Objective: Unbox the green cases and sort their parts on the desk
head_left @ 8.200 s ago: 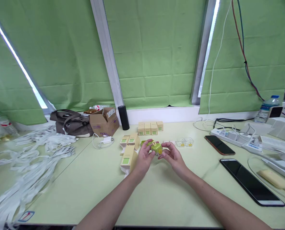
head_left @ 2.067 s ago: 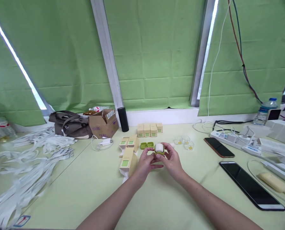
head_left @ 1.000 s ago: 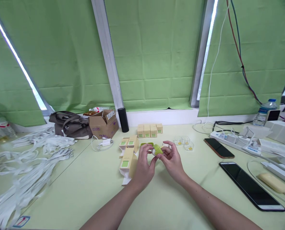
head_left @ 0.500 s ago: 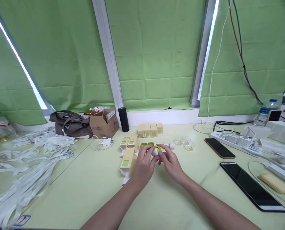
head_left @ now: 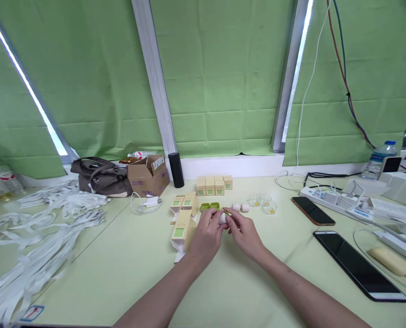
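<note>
Over the middle of the table, my left hand (head_left: 208, 232) pinches a small white rounded piece (head_left: 222, 218). Against its upper right side sits a small green piece (head_left: 226, 212), gripped by the fingers of my right hand (head_left: 243, 231). My fingers partly hide both pieces, so I cannot tell how they fit together. Just behind my hands lie two green square holders (head_left: 210, 206). To their right are two pale pinkish-white rounded pieces (head_left: 240, 207), then three clear cups (head_left: 263, 203) with yellow spots inside. Opened beige boxes (head_left: 182, 225) with green windows lie beside my left hand.
Several closed beige boxes (head_left: 213, 185) stand in a row at the back. White straps (head_left: 52, 255) cover the left side, near a grey bag (head_left: 102, 177) and a cardboard box (head_left: 148, 176). Two phones (head_left: 358, 264) and a power strip (head_left: 336, 202) lie at the right.
The right fingers have shifted slightly down and turned over the green piece, which now shows less. The two pale rounded pieces behind are now more visible.
</note>
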The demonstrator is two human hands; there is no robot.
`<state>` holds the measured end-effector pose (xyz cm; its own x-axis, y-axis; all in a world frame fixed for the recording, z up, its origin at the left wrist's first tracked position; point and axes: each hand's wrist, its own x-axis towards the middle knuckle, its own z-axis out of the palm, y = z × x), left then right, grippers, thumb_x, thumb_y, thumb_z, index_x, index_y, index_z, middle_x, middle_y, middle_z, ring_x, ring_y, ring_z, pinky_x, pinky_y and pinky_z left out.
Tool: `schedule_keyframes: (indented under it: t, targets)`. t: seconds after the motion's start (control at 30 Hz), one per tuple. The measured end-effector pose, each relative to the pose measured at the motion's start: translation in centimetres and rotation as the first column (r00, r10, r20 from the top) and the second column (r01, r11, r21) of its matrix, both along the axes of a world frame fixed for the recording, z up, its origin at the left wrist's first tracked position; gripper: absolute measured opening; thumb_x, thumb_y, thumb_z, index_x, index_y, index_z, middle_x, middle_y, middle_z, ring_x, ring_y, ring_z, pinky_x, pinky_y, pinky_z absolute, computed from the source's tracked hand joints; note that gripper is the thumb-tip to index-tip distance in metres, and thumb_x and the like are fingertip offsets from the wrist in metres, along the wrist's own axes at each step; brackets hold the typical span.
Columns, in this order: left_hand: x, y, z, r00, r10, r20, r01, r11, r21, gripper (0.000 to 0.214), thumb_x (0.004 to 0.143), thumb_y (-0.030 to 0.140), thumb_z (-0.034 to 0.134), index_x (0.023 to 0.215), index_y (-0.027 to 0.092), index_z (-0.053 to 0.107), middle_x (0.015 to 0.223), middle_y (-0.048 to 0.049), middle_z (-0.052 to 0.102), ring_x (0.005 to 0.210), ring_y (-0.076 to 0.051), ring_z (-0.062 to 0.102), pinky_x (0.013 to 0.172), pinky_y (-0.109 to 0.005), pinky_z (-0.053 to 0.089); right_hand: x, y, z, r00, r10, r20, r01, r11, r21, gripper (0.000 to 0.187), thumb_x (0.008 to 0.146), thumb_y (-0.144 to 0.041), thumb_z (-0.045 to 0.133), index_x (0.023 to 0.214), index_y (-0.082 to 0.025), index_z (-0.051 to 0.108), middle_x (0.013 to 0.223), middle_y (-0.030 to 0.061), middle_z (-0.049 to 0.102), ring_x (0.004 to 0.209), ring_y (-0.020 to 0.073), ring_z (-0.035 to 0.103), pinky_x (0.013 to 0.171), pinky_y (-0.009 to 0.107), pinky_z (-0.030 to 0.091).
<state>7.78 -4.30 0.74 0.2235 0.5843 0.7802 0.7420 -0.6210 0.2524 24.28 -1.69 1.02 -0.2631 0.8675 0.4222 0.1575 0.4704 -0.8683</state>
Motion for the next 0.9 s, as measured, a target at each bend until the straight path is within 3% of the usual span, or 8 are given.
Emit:
schedule_keyframes:
  t: [0.17, 0.27, 0.4, 0.57, 0.7, 0.8, 0.9]
  targets:
    - [0.0, -0.1, 0.2, 0.999, -0.021, 0.036, 0.023, 0.999, -0.045, 0.039, 0.102, 0.016, 0.054, 0.140, 0.025, 0.058, 0.118, -0.0116, 0.061, 0.114, -0.027, 0.061, 0.096, -0.046, 0.058, 0.0, 0.2, -0.1, 0.997, 0.044, -0.063, -0.045, 0.999, -0.013, 0.040, 0.098, -0.048, 0.061, 0.128, -0.022, 0.068, 0.084, 0.0042, 0.073, 0.075, 0.0219, 0.070, 0.071, 0.035, 0.057]
    - [0.1, -0.6, 0.7, 0.993, -0.046, 0.110, 0.059, 0.991, -0.118, 0.042, 0.101, 0.018, 0.056, 0.142, 0.028, 0.058, 0.126, -0.0125, 0.057, 0.123, -0.028, 0.057, 0.102, -0.049, 0.055, -0.1, 0.4, 0.1, 0.960, 0.146, -0.238, -0.173, 0.980, -0.098, 0.043, 0.092, -0.051, 0.069, 0.124, -0.022, 0.066, 0.079, 0.0022, 0.071, 0.070, 0.0200, 0.067, 0.067, 0.034, 0.057]
    - [0.3, -0.8, 1.2, 0.945, -0.093, 0.314, 0.175, 0.953, -0.246, 0.049, 0.100, 0.030, 0.063, 0.148, 0.030, 0.051, 0.139, -0.0125, 0.051, 0.129, -0.028, 0.054, 0.105, -0.047, 0.052, 0.1, 0.6, 0.3, 0.872, 0.242, -0.425, -0.321, 0.939, -0.126, 0.049, 0.091, -0.054, 0.072, 0.127, -0.022, 0.062, 0.089, 0.0044, 0.074, 0.076, 0.0201, 0.069, 0.074, 0.036, 0.059]
    - [0.2, 0.1, 0.5, 0.844, -0.092, 0.528, 0.290, 0.907, -0.306, 0.040, 0.101, 0.037, 0.062, 0.139, 0.027, 0.059, 0.136, -0.0108, 0.057, 0.119, -0.024, 0.059, 0.100, -0.041, 0.053, 0.2, 0.6, 0.0, 0.900, 0.242, -0.363, -0.289, 0.954, -0.082, 0.046, 0.099, -0.055, 0.062, 0.133, -0.024, 0.058, 0.096, 0.0050, 0.074, 0.077, 0.0191, 0.069, 0.077, 0.038, 0.059]
    - [0.3, 0.5, 0.3, 0.804, -0.008, 0.595, 0.278, 0.890, -0.363, 0.038, 0.098, 0.037, 0.066, 0.134, 0.026, 0.062, 0.134, -0.0091, 0.062, 0.113, -0.023, 0.062, 0.100, -0.041, 0.052, 0.6, 0.8, -0.2, 0.992, 0.070, -0.103, -0.062, 0.995, 0.080, 0.039, 0.104, -0.047, 0.055, 0.137, -0.027, 0.059, 0.113, 0.0086, 0.072, 0.094, 0.0226, 0.069, 0.077, 0.038, 0.059]
    - [0.3, 0.4, 0.4, 0.808, 0.046, 0.588, 0.226, 0.897, -0.381, 0.037, 0.094, 0.034, 0.070, 0.131, 0.028, 0.065, 0.132, -0.0075, 0.064, 0.112, -0.023, 0.061, 0.100, -0.041, 0.051, 1.1, 1.0, -0.2, 0.999, -0.038, 0.017, 0.031, 0.948, 0.316, 0.039, 0.102, -0.036, 0.059, 0.140, -0.028, 0.059, 0.132, 0.0119, 0.064, 0.102, 0.0244, 0.067, 0.078, 0.039, 0.060]
    - [0.3, 0.4, 0.3, 0.812, 0.032, 0.583, 0.229, 0.901, -0.368, 0.036, 0.093, 0.033, 0.071, 0.128, 0.028, 0.066, 0.131, -0.0074, 0.065, 0.111, -0.023, 0.061, 0.100, -0.041, 0.050, 1.3, 1.2, -0.2, 0.998, -0.054, 0.044, 0.028, 0.888, 0.459, 0.037, 0.102, -0.025, 0.056, 0.139, -0.029, 0.061, 0.128, 0.0117, 0.063, 0.100, 0.0237, 0.066, 0.080, 0.041, 0.061]
